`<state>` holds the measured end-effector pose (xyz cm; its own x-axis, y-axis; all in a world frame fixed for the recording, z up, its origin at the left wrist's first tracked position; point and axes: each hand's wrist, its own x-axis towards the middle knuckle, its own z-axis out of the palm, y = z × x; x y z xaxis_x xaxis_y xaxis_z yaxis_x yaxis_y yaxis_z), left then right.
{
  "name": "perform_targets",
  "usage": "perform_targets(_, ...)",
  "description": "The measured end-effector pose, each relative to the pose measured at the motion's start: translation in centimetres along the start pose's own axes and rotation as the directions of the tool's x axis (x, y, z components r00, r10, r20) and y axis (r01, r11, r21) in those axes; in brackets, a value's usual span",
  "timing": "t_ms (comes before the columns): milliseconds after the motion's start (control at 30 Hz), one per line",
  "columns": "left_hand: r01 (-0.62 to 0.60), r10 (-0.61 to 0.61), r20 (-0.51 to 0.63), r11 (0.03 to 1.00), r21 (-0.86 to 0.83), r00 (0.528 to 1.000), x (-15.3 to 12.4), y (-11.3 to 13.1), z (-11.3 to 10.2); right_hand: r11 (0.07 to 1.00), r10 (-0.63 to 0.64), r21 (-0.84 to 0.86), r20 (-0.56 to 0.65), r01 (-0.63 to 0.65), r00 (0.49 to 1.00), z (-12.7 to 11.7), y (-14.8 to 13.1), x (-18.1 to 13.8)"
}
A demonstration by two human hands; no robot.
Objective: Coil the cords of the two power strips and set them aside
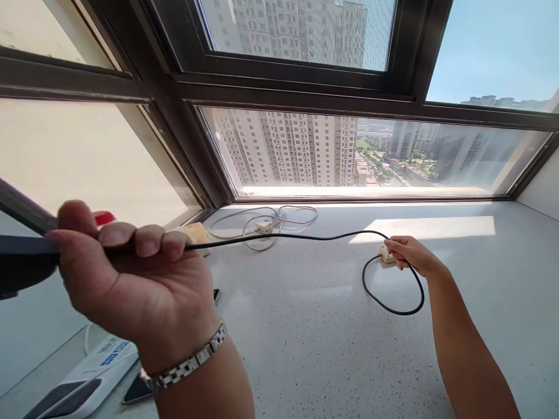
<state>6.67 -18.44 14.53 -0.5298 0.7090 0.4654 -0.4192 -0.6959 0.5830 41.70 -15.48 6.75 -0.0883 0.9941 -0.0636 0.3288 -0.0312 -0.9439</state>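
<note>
My left hand (131, 279) is raised close to the camera and closed around a dark handle-like tool (21, 262) whose black cord (305, 237) runs out to the right over the sill. The cord curves into a loop (393, 302) on the white speckled windowsill (305, 337). My right hand (408, 254) reaches forward and pinches a small beige plug (385, 255) at the cord's end, resting on the sill. A metal watch band (187, 364) is on my left wrist.
A white cable with a small adapter (264, 226) lies coiled near the window corner. A white box-like device (87, 378) and a dark phone (137, 391) sit at the lower left. Dark window frames (305, 87) border the sill behind; high-rise buildings show outside.
</note>
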Motion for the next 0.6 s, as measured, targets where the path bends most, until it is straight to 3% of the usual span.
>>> perform_targets(67, -0.121, 0.121, -0.014, 0.993, -0.017, 0.993, -0.2, -0.8, 1.7, 0.997, -0.06, -0.045, -0.056, 0.058, 0.997, 0.2, -1.5, -1.0)
perform_targets(167, -0.171, 0.17, 0.021, 0.979, 0.111, 0.985, -0.3, -2.7, 3.1, 0.937, -0.125, -0.347, -0.203, 0.048, 0.971, 1.0, -3.7, -2.9)
perform_targets(267, -0.092, 0.055, 0.128, 0.947, 0.307, 0.99, -0.3, -5.2, 3.1, 0.816, -0.185, -0.578, -0.205, 0.034, 0.961, 2.0, -5.3, -5.1)
perform_targets(400, -0.123, -0.113, 0.349, 0.8, 0.587, 0.93, -1.4, -7.7, 2.9, 0.718, -0.327, -0.656, -0.021, 0.234, 0.945, 3.0, -6.5, -7.8)
perform_targets(500, -0.213, -0.16, 0.516, 0.779, 0.59, 0.842, -3.1, -8.5, 3.7, 0.632, -0.525, -0.602, 0.131, 0.488, 0.841, 3.3, -7.0, -8.8)
perform_targets(600, -0.278, -0.178, 0.697, 0.827, 0.488, 0.694, -5.0, -8.9, 4.9, 0.554, -0.723, -0.488, 0.121, 0.674, 0.681, 3.4, -7.3, -9.0)
